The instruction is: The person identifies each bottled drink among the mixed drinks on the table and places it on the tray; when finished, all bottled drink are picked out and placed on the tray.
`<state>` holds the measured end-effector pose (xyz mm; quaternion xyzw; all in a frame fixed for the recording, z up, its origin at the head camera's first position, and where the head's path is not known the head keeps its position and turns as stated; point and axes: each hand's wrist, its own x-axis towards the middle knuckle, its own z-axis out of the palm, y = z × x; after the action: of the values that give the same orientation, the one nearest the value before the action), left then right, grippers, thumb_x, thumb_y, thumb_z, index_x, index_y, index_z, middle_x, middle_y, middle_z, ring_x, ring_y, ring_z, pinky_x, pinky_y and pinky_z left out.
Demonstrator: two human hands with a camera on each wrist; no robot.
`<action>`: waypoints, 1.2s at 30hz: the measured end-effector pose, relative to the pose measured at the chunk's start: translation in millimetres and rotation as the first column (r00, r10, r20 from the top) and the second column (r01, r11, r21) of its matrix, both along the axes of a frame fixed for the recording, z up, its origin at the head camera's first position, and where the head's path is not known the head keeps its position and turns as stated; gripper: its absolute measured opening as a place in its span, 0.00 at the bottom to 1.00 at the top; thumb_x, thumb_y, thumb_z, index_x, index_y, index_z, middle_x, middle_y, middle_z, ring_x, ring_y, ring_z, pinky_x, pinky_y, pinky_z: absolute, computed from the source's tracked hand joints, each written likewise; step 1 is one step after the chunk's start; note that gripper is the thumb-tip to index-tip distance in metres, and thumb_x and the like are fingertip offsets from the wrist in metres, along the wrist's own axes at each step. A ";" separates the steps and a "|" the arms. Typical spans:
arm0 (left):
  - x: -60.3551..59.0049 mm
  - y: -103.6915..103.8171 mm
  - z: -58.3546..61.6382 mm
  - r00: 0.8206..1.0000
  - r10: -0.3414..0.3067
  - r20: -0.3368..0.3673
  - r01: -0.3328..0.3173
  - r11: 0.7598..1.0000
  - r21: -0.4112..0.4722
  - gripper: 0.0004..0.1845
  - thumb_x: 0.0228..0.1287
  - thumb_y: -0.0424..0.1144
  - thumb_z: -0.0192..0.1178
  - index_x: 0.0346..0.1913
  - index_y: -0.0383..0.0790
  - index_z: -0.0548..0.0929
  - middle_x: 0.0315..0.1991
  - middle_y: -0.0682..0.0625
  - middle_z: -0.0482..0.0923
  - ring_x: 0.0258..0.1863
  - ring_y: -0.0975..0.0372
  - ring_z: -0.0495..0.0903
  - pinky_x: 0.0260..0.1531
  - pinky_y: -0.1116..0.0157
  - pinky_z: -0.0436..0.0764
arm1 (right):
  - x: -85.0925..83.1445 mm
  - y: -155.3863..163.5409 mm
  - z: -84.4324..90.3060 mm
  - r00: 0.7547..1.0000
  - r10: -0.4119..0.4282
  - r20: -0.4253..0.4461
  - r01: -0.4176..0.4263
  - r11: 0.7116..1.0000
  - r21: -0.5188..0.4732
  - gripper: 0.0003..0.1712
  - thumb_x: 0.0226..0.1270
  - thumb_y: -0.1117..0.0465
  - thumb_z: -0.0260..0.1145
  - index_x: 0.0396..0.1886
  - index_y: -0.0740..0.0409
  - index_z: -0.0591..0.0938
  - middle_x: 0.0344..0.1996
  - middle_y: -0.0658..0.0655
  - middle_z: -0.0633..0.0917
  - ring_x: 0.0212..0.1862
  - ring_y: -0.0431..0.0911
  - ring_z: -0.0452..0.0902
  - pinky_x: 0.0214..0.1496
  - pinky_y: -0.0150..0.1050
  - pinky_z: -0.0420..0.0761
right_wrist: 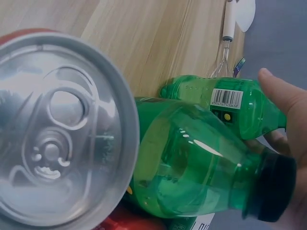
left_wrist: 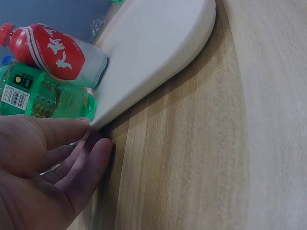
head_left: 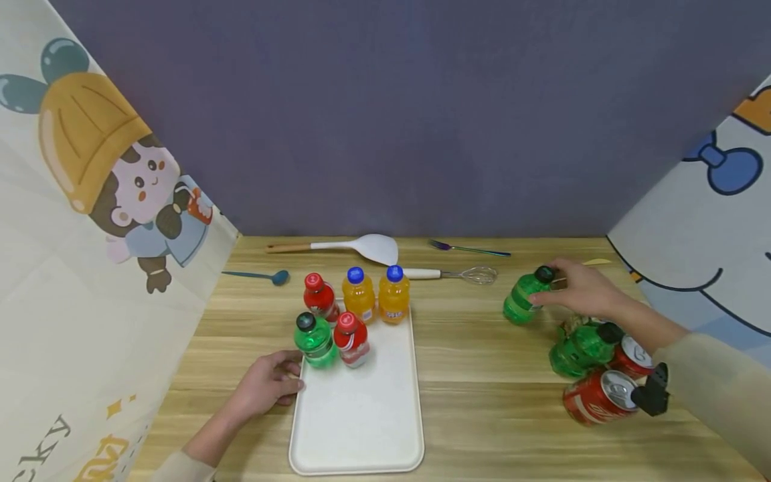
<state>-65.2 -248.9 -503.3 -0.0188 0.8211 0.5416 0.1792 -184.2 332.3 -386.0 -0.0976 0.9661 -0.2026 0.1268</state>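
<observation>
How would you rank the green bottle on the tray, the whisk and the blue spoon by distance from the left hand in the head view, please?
1. Green bottle, beside the left hand, on the tray.
2. Blue spoon, far left.
3. Whisk, far right of centre.

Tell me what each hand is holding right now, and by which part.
The right hand grips a green bottle around its upper body, near the black cap. The left hand holds nothing; its fingers touch the left edge of the white tray.
</observation>
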 end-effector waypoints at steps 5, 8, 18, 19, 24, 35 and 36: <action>-0.1 0.8 1.8 1.000 0.003 0.005 -0.003 1.000 -0.002 0.33 0.60 0.26 0.68 0.68 0.23 0.71 0.46 0.37 0.79 0.34 0.56 0.84 0.28 0.60 0.91 | -1.2 -1.8 -1.8 1.000 -0.011 -0.009 0.011 0.999 0.030 0.61 0.59 0.32 0.72 0.73 0.76 0.63 0.65 0.82 0.71 0.58 0.75 0.75 0.51 0.67 0.82; 0.4 0.8 2.5 1.000 0.005 0.006 -0.005 1.000 -0.007 0.33 0.59 0.25 0.69 0.67 0.22 0.71 0.46 0.37 0.79 0.34 0.56 0.84 0.28 0.60 0.91 | -2.8 -2.6 -3.5 1.000 -0.021 -0.009 0.021 0.999 0.032 0.60 0.61 0.32 0.71 0.73 0.76 0.63 0.65 0.82 0.72 0.58 0.76 0.74 0.52 0.68 0.81; 0.2 0.8 4.3 1.000 0.008 0.005 -0.007 1.000 -0.023 0.33 0.59 0.25 0.68 0.68 0.23 0.71 0.46 0.37 0.79 0.34 0.55 0.84 0.28 0.60 0.91 | -4.0 -5.7 -1.1 0.998 -0.062 -0.014 0.060 0.994 -0.092 0.40 0.62 0.37 0.74 0.58 0.65 0.76 0.57 0.73 0.79 0.55 0.67 0.77 0.45 0.55 0.83; 0.4 1.0 4.2 1.000 0.007 0.006 -0.007 1.000 -0.022 0.33 0.59 0.25 0.68 0.68 0.23 0.71 0.46 0.37 0.79 0.34 0.55 0.84 0.29 0.60 0.91 | -3.6 -5.9 -0.9 0.998 -0.068 -0.014 0.066 0.993 -0.100 0.39 0.61 0.38 0.74 0.57 0.64 0.77 0.57 0.72 0.80 0.56 0.66 0.77 0.46 0.53 0.82; 0.5 1.9 1.4 1.000 0.004 0.005 -0.004 1.000 -0.024 0.33 0.59 0.25 0.69 0.68 0.23 0.71 0.46 0.38 0.79 0.34 0.56 0.84 0.28 0.60 0.91 | -1.1 -6.4 2.3 0.993 -0.117 0.030 0.120 0.979 -0.165 0.37 0.61 0.38 0.75 0.55 0.63 0.76 0.59 0.72 0.79 0.59 0.67 0.76 0.48 0.52 0.82; -0.1 1.2 0.9 1.000 0.007 0.007 -0.007 1.000 -0.015 0.33 0.59 0.25 0.69 0.67 0.23 0.71 0.45 0.38 0.79 0.33 0.56 0.84 0.28 0.60 0.91 | 8.0 -15.7 19.3 0.964 -0.259 0.060 0.265 0.912 -0.314 0.56 0.61 0.30 0.70 0.74 0.65 0.65 0.71 0.76 0.68 0.64 0.70 0.71 0.59 0.67 0.78; -0.1 1.2 0.8 1.000 0.007 0.008 -0.007 1.000 -0.013 0.33 0.59 0.25 0.69 0.67 0.23 0.71 0.45 0.38 0.79 0.33 0.56 0.84 0.28 0.60 0.91 | 9.6 -17.4 21.1 0.964 -0.264 0.041 0.263 0.908 -0.327 0.56 0.62 0.31 0.69 0.75 0.66 0.65 0.72 0.76 0.67 0.65 0.71 0.71 0.59 0.68 0.78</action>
<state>-65.4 -247.7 -502.5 -0.0251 0.8237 0.5369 0.1805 -174.5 314.9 -364.9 0.0134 0.9232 -0.3760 0.0780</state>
